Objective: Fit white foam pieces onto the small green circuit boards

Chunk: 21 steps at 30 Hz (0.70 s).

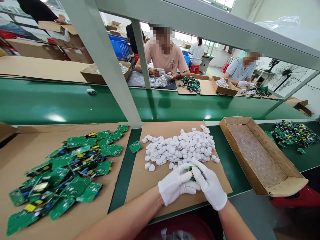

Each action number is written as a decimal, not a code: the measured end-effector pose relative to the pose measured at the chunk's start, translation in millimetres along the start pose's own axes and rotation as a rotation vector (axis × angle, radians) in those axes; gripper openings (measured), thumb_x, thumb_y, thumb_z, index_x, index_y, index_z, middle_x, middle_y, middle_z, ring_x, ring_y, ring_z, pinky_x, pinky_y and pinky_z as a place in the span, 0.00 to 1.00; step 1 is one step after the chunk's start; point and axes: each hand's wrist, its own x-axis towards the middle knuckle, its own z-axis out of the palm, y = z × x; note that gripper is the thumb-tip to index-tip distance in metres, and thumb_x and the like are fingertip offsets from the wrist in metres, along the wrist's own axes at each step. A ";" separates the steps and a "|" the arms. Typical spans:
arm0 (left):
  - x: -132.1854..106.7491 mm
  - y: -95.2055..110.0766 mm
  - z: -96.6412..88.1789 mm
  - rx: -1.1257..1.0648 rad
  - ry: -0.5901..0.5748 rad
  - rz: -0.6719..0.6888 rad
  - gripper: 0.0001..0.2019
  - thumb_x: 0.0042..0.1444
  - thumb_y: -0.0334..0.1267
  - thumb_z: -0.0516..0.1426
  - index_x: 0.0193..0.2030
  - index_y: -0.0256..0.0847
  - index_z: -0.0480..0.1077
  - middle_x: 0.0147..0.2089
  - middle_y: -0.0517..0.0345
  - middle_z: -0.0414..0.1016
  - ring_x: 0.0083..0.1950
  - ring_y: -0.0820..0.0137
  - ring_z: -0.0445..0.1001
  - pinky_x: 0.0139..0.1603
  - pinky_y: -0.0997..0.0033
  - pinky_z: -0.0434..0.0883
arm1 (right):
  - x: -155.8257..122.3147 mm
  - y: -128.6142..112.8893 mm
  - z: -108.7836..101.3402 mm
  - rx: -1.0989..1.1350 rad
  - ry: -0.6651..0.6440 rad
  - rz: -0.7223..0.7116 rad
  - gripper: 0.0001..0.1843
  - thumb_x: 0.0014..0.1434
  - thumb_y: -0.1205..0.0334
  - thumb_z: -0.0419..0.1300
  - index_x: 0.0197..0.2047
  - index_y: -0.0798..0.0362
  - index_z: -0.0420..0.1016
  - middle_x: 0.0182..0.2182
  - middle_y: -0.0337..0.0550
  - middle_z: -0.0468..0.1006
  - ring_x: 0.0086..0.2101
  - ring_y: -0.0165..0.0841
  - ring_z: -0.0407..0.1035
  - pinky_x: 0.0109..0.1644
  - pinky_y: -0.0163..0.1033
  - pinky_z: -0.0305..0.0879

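A small green circuit board (pixel 191 173) with a yellow part on it is pinched between my two white-gloved hands, mostly covered by the fingers. My left hand (pixel 176 183) closes on it from the left, and my right hand (pixel 209 183) grips it from the right. Just beyond the fingers lies a heap of small white pieces (pixel 180 146) on a brown cardboard sheet (pixel 140 180). A single loose green board (pixel 135 146) rests at that sheet's left edge.
Many green circuit boards (pixel 72 173) are piled on cardboard at left. A long cardboard tray (pixel 260 153) stands at right, with more boards (pixel 295 133) past it. A grey frame post (pixel 112 66) rises ahead. Across the green belt (pixel 170 103), two people work with gloved hands.
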 end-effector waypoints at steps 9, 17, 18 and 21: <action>-0.4 5.6 0.8 0.065 0.003 -0.004 0.16 0.50 0.40 0.62 0.44 0.39 0.67 0.38 0.52 0.74 0.35 0.68 0.78 0.31 0.76 0.72 | 2.3 4.1 4.0 0.220 -0.034 0.035 0.27 0.61 0.49 0.53 0.61 0.49 0.61 0.54 0.44 0.70 0.54 0.37 0.63 0.58 0.42 0.61; -1.0 13.7 8.0 0.198 -0.026 0.009 0.13 0.50 0.41 0.61 0.40 0.38 0.70 0.37 0.52 0.75 0.35 0.73 0.75 0.37 0.75 0.71 | 0.9 11.6 5.9 0.198 -0.052 0.063 0.31 0.57 0.45 0.57 0.60 0.50 0.63 0.49 0.46 0.75 0.50 0.41 0.67 0.57 0.46 0.61; -0.4 12.8 8.0 0.232 0.004 0.012 0.12 0.50 0.41 0.61 0.40 0.37 0.70 0.36 0.52 0.75 0.35 0.72 0.75 0.36 0.75 0.71 | 1.5 12.5 5.3 0.225 -0.071 0.046 0.30 0.57 0.44 0.55 0.59 0.51 0.65 0.49 0.46 0.74 0.52 0.41 0.65 0.58 0.46 0.59; 0.3 10.5 8.9 0.305 0.021 0.016 0.15 0.52 0.44 0.59 0.44 0.38 0.70 0.38 0.50 0.75 0.39 0.69 0.75 0.38 0.73 0.71 | 3.1 14.0 5.3 0.289 -0.064 0.028 0.28 0.59 0.42 0.51 0.54 0.52 0.70 0.51 0.46 0.73 0.53 0.41 0.64 0.59 0.45 0.58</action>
